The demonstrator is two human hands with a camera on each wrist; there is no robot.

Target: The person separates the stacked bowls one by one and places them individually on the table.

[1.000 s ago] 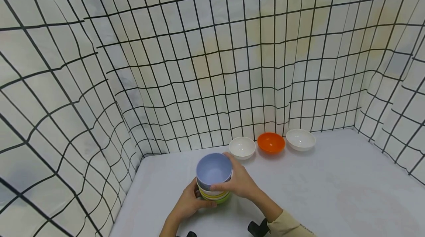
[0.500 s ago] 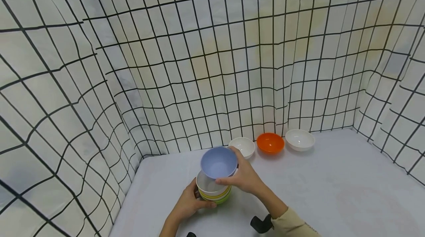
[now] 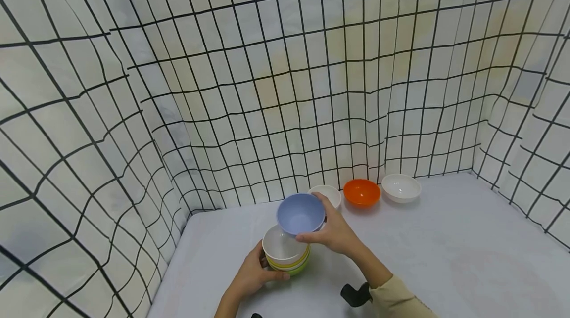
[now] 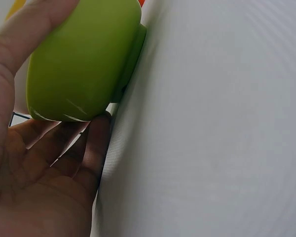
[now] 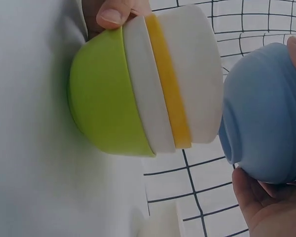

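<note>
In the head view, my right hand holds a light-blue bowl by its side, thumb near and fingers at the far rim. The bowl hangs tilted above and just right of a stack of nested bowls. That stack has a white bowl on top. Below come a yellow bowl, another white bowl and a green bowl at the bottom, on the table. My left hand grips the stack from the left, thumb in front and fingers behind the green bowl, partly hidden.
Along the back edge of the white table stand a white bowl, partly covered by my right hand, an orange bowl and another white bowl. White cloth walls with black grid lines rise behind and at both sides.
My right hand has lifted the blue bowl off the stack and moved it slightly right, uncovering the white bowl's inside. My left hand has kept its hold on the stack.
</note>
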